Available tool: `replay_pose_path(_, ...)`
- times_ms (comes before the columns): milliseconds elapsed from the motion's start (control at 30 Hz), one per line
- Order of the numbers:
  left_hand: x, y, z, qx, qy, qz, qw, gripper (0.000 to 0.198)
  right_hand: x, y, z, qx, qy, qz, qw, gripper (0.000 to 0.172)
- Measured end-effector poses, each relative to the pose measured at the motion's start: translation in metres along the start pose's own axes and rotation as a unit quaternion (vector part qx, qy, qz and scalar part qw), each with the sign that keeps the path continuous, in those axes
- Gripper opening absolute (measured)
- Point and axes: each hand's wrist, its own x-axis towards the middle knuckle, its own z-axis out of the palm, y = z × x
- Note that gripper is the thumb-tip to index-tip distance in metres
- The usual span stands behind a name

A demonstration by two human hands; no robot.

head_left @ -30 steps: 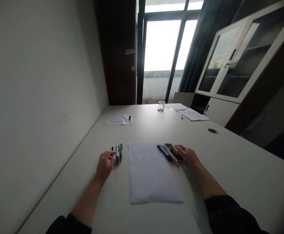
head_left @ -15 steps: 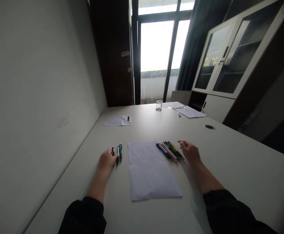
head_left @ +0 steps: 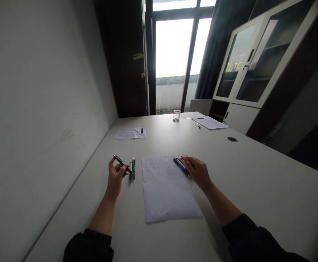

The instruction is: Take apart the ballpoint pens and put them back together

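Note:
My left hand [head_left: 115,178] is raised a little at the left of the paper, with a dark pen [head_left: 124,165] pinched between thumb and fingers. Just right of it, a white-and-black pen [head_left: 130,173] and a green pen [head_left: 133,168] lie side by side on the desk. My right hand [head_left: 198,173] reaches over the pen bundle at the paper's upper right corner, its fingers curled down on the pens. A blue pen [head_left: 181,166] shows at the bundle's left side; most others are hidden under the hand. Between the hands lies a lined sheet of paper [head_left: 167,196] with handwriting on its upper part.
A glass cup [head_left: 176,116] stands at the desk's far end. Beside it are papers [head_left: 210,122] and another pen [head_left: 198,125]. A crumpled sheet [head_left: 131,133] lies far left, near the wall [head_left: 52,91]. A round cable hole [head_left: 232,139] is at the right.
My left hand has lifted the dark pen off the desk and tilted it. My right hand has moved left from beside the pen bundle to over it, covering most of the pens.

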Motion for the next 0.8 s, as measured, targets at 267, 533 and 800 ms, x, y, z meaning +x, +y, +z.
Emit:
replay_pose_path(267,-0.030,0.012,0.043,-0.084,-0.080,-0.041,0.992,0.085,-0.023,-0.056,0.034,0.047,-0.181,-0.094,0.978,0.027)
replay_pose_path(533,-0.044,0.001,0.065,-0.098,-0.132,-0.025,0.986,0.074,-0.037,-0.064,0.051,0.049,-0.268,-0.080,0.959,0.041)
replay_pose_path(800,-0.044,-0.005,0.066,-0.092,-0.131,-0.008,0.987,0.071,-0.044,-0.058,0.062,0.067,-0.309,-0.059,0.947,0.023)
